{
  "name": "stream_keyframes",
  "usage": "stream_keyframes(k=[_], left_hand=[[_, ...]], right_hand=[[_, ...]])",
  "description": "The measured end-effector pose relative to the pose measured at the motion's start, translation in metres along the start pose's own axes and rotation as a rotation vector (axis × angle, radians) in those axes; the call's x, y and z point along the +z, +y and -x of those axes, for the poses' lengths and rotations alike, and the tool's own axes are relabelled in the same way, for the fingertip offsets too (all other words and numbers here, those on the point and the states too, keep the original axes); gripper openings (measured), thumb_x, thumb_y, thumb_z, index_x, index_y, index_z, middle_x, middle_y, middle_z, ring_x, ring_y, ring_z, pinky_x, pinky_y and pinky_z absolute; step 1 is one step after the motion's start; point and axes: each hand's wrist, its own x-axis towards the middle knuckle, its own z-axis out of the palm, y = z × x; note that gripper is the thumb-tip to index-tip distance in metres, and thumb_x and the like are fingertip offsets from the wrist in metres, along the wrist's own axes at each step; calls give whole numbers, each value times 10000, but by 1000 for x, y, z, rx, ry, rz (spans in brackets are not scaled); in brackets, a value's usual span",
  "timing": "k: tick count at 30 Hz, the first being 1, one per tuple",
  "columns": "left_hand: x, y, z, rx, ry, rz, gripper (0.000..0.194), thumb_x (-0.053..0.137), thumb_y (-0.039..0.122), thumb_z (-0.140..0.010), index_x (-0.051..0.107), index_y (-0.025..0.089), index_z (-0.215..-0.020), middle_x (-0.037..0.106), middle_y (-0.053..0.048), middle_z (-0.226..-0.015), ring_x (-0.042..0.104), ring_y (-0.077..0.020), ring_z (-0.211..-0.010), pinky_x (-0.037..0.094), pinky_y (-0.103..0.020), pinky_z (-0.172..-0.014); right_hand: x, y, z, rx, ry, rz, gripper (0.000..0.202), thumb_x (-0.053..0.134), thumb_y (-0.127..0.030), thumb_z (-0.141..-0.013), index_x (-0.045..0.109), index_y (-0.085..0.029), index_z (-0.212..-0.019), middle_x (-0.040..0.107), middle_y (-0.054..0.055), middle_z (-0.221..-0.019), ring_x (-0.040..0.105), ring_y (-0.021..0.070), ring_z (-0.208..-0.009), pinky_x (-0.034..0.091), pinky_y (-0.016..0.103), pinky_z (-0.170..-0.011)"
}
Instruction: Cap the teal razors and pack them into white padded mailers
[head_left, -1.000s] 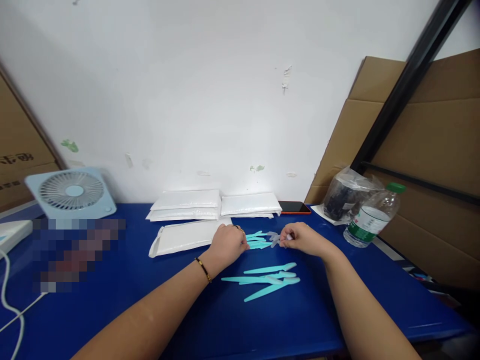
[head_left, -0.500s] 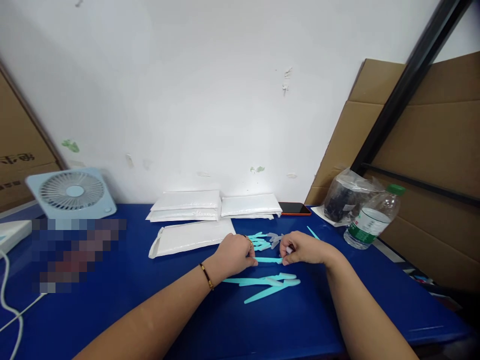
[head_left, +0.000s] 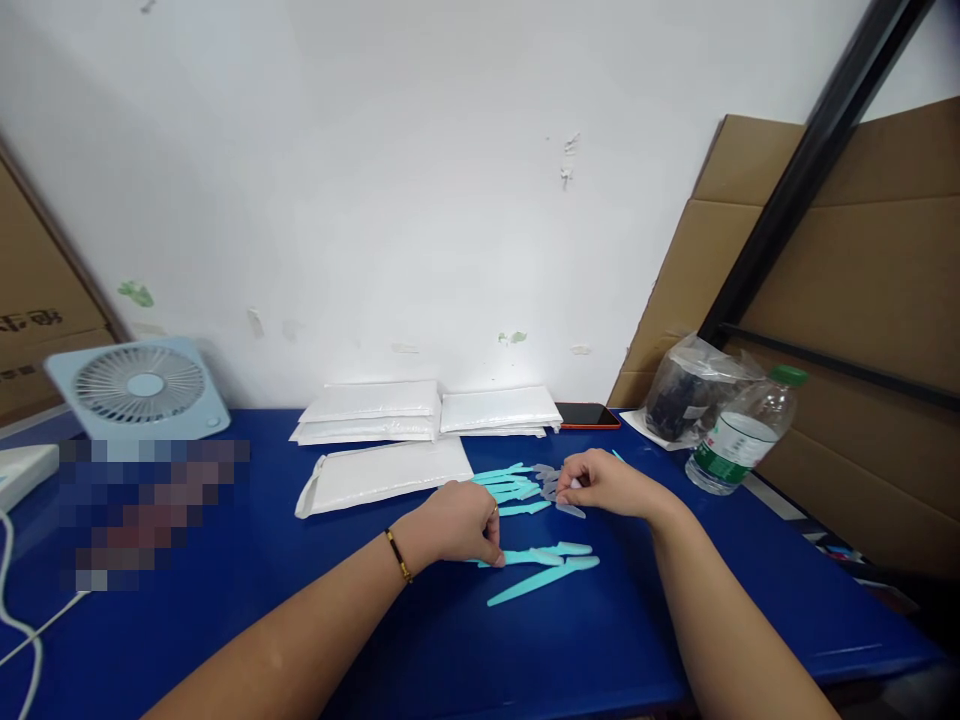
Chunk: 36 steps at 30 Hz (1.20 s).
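My left hand is closed, thumb and fingertips pinching the handle end of a teal eyebrow razor on the blue table. Another teal razor lies slanted just in front of it. Farther back, several teal razors form a loose pile beside small clear blade caps. My right hand is closed over these caps, with a whitish bit showing between its fingers that I cannot make out. One clear cap lies just under its fingertips.
White padded mailers lie behind the razors, some stacked against the wall. A phone rests at the back. To the right stand a water bottle and a plastic-wrapped dark cup. A blue fan is at left.
My left hand has let go of one razor, now lying by the pile, and come nearer to grip another. My right hand has moved slightly back and away from that razor.
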Motion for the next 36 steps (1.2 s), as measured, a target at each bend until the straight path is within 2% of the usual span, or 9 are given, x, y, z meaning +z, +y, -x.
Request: stream_keyframes(k=[4, 7, 13, 16, 21, 25, 28, 32, 36], left_hand=[[5, -3, -8, -42, 81, -4, 201, 649, 435, -660, 703, 248, -707, 651, 17, -672, 548, -134, -602, 323, -222, -503], [5, -9, -16, -59, 195, -64, 206, 640, 443, -675, 696, 250, -722, 655, 6, -746, 560, -149, -655, 345, -226, -548], [3, -19, -23, -137, 344, -169, 236, 635, 447, -696, 674, 228, -775, 641, -13, -819, 585, -179, -743, 375, -262, -667], [8, -12, -21, -88, 331, -148, 364, 645, 547, -645, 668, 236, -833, 639, -15, -845, 589, -192, -756, 384, -281, -695], [19, 10, -15, -7, 168, -127, 233, 637, 459, -692, 676, 232, -720, 659, -1, -736, 594, -180, -722, 386, -282, -694], [17, 10, -16, -41, 179, -118, 197, 598, 394, -748, 676, 215, -727, 669, -13, -749, 599, -173, -711, 386, -266, -644], [10, -3, -20, -55, 243, -170, 199, 593, 392, -754, 677, 213, -733, 662, -23, -798, 600, -174, -737, 385, -270, -669], [3, -17, -21, -136, 339, -212, 241, 569, 426, -771, 665, 205, -752, 649, -31, -838, 591, -186, -793, 379, -290, -724], [8, -1, -12, -58, 352, -146, 425, 584, 612, -674, 651, 217, -816, 641, -25, -839, 587, -199, -777, 384, -300, -705]], right_hand=[[6, -12, -1, -53, -172, -12, 337, 656, -492, -658, 698, -166, -731, 628, 29, -690, 500, 130, -586, 343, 222, -521], [11, -12, -4, -94, -205, -36, 325, 660, -484, -660, 688, -165, -721, 615, 23, -693, 498, 126, -593, 343, 214, -522], [3, 13, -7, 75, 78, 67, 301, 621, -445, -692, 678, -155, -749, 604, 20, -655, 484, 117, -567, 325, 212, -504], [-4, 17, -3, 110, 101, 115, 291, 638, -436, -670, 691, -162, -753, 593, 11, -615, 464, 112, -547, 310, 213, -493], [-3, 2, 4, 19, -184, 86, 312, 726, -440, -561, 708, -182, -735, 569, -16, -604, 456, 102, -535, 298, 203, -472], [4, -1, 1, -10, -276, 108, 291, 733, -423, -554, 709, -181, -713, 530, -32, -558, 426, 89, -502, 270, 200, -456], [5, 6, -2, -13, -184, 117, 230, 678, -393, -630, 703, -176, -704, 561, -20, -577, 430, 94, -519, 276, 206, -475], [-4, 13, -3, 106, 47, 139, 208, 639, -359, -662, 703, -171, -722, 619, 10, -626, 463, 111, -539, 292, 218, -489], [-12, 11, 2, 138, 123, 129, 255, 632, -403, -665, 708, -167, -722, 615, 16, -604, 463, 118, -537, 306, 226, -492]])
